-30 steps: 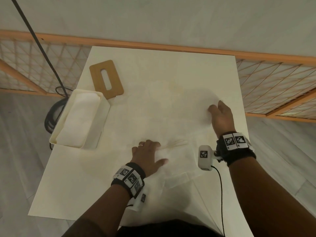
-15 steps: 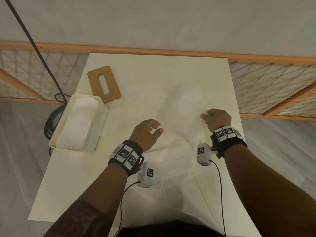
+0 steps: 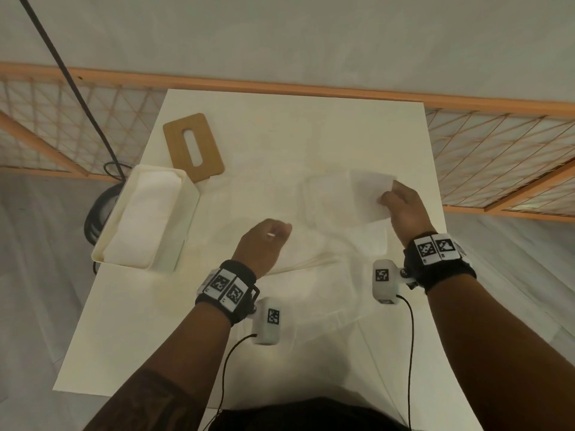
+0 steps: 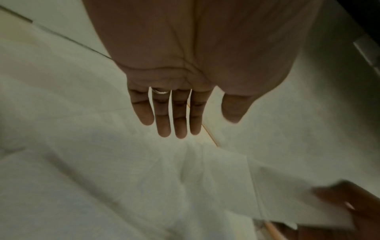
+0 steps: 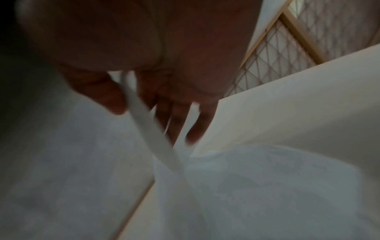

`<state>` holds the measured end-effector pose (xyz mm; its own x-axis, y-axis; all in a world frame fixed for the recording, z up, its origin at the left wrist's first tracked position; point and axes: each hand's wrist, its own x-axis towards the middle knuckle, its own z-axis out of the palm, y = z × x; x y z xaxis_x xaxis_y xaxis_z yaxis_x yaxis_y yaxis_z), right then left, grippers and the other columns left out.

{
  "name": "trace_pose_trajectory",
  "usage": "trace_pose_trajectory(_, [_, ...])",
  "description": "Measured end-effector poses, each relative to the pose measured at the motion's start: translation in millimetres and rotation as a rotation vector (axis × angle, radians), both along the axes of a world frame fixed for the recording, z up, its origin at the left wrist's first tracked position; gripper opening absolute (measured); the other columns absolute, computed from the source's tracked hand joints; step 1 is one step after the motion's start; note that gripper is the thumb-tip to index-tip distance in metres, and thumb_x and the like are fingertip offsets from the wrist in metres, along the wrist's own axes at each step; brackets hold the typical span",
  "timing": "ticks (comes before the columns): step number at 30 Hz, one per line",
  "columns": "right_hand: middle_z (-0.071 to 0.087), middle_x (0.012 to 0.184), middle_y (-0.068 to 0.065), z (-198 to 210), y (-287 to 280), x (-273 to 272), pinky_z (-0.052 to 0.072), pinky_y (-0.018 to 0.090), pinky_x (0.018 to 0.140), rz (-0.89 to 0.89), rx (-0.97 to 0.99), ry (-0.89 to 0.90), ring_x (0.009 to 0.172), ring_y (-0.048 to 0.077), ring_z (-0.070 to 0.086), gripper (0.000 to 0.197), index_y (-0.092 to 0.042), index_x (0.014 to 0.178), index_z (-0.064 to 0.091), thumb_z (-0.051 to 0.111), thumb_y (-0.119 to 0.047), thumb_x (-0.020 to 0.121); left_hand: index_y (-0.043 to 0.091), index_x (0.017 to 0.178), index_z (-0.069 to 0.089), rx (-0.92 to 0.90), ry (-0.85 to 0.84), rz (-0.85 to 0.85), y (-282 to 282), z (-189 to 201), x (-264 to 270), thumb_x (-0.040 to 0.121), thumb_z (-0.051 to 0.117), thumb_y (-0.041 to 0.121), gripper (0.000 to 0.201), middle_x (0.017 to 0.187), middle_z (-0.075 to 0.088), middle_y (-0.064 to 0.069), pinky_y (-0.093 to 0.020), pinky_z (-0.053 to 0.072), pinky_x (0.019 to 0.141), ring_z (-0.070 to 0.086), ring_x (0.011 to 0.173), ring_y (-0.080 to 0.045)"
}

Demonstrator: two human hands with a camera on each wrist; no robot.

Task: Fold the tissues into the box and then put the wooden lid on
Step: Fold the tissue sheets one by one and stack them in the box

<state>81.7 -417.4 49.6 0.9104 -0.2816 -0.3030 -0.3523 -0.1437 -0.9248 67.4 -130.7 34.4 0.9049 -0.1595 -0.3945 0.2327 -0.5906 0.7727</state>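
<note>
A thin white tissue sheet (image 3: 370, 197) lies spread over the middle of the white table (image 3: 311, 119). My right hand (image 3: 389, 197) pinches its right edge between thumb and fingers (image 5: 115, 100) and holds that part raised; the sheet (image 5: 226, 186) hangs below it. My left hand (image 3: 277, 231) hovers over the sheet's left part with straight fingers (image 4: 180, 121), holding nothing; the tissue (image 4: 144, 178) lies wrinkled beneath it. The open white box (image 3: 186, 225) stands at the table's left edge with folded tissues (image 3: 146, 219) inside. The wooden lid (image 3: 211, 157), with a slot, lies flat behind the box.
More tissue sheets (image 3: 311, 306) lie on the table's near part, toward my body. A black cable (image 3: 77, 88) runs down past the box to a dark coil on the floor. Orange-framed lattice panels (image 3: 497, 157) stand behind and beside the table.
My left hand has lifted off the tissue, where it lay flat. My right hand has closed on the sheet's right edge and raised it.
</note>
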Motion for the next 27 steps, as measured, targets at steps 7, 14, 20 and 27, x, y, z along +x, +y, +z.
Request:
trace_pose_trajectory(7, [0.054,0.1,0.015,27,18,-8,0.046,0.04,0.079,0.164,0.751,0.141,0.093,0.036,0.058,0.083,0.0,0.102,0.05,0.078,-0.024,0.028,0.031,0.15,0.04,-0.447,0.128,0.072,2,23,28,0.061,0.042,0.099,0.112,0.153,0.043,0.014,-0.037,0.03,0.116,0.038,0.139,-0.007])
trace_pose_trajectory(14, [0.06,0.072,0.009,44,36,-13,0.047,0.031,0.069,0.274,0.77,0.308,0.069,0.029,0.061,0.031,-0.006,0.066,0.069,0.067,-0.016,0.037,0.033,0.124,0.071,-0.646,0.494,-0.156,12,15,14,0.075,0.071,0.073,0.063,0.134,0.066,-0.011,-0.049,0.048,0.104,0.061,0.125,-0.033])
trace_pose_trajectory(20, [0.072,0.122,0.011,34,36,-20,0.055,0.043,0.094,0.204,0.789,0.268,0.113,0.029,0.069,0.045,-0.015,0.123,0.073,0.046,-0.044,0.102,0.006,0.106,0.072,-0.774,0.389,0.243,15,7,-1,0.077,0.077,0.013,0.03,0.11,0.074,-0.015,-0.035,0.058,0.083,0.069,0.103,-0.031])
trace_pose_trajectory(27, [0.068,0.131,0.018,9,43,-30,0.056,0.042,0.099,0.333,0.519,0.281,0.123,0.034,0.064,0.044,0.001,0.136,0.058,0.064,0.004,0.093,0.015,0.107,0.069,-0.823,0.315,0.343,33,7,-3,0.091,0.062,0.0,0.022,0.107,0.074,-0.007,-0.038,0.057,0.082,0.069,0.097,-0.025])
